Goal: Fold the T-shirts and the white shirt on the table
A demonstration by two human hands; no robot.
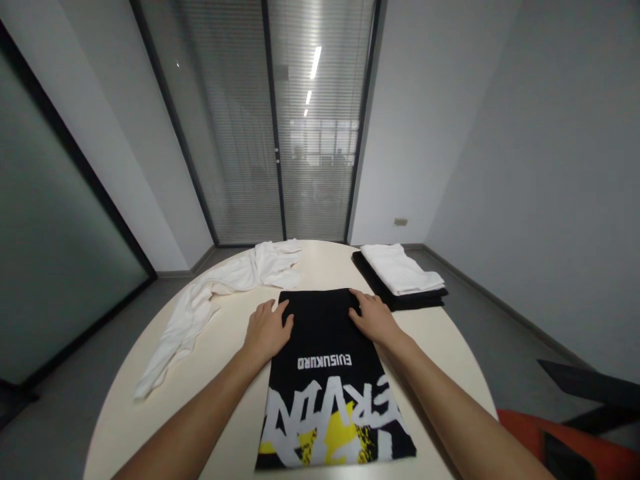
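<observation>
A black T-shirt (320,327), folded to a narrow panel, lies flat on the table in front of me. It bears white lettering and a yellow and white print, with the small word upside down to me. My left hand (267,331) rests at its far left edge, thumb and index finger apart on the cloth. At the far right corner, my right hand (373,317) lies on the fabric with its fingers spread and the thumb inward. Neither hand visibly pinches the cloth.
A rumpled white garment (225,277) stretches along the table's left side. Folded white cloth (403,270) sits on folded black cloth (435,299) at the right, close to my right hand. The round table (240,407) has a curved edge; a red chair (560,440) stands at lower right.
</observation>
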